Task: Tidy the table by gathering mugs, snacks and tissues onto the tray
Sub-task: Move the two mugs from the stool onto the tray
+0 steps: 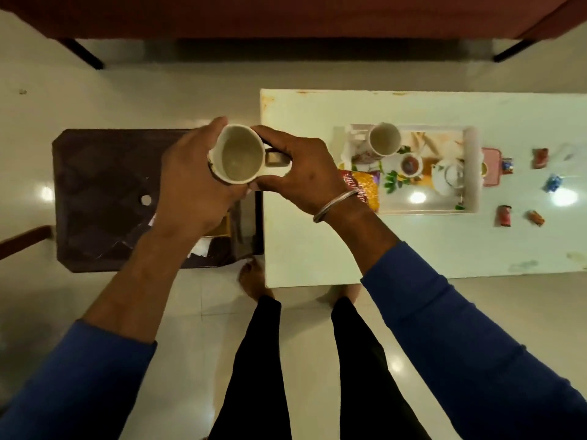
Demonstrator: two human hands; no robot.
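Nearest, two blue sleeves (460, 328) and dark trouser legs (254, 369) over a pale tiled floor (95, 90), with bare feet by the table edge. Next, a mug (238, 154) held upright in the air, mouth facing the camera, above the gap between a dark side table (104, 192) and the white table (317, 249). Left hand (190, 185) wraps its fingers round the mug's body; right hand (305, 173), with a metal bangle (335, 206) at the wrist, curls its fingers at the handle side. Beyond the right wrist, a snack packet (365, 185), red and yellow, lying at the tray's near-left corner. Tray (473, 173) sits on the white table, bearing a second mug (384, 139) at its far-left part. Right of the tray, loose on the table: small wrapped sweets (503, 215), red, orange and blue, well apart from each other. Farthest, a reddish-brown sofa (286, 14) on dark legs.
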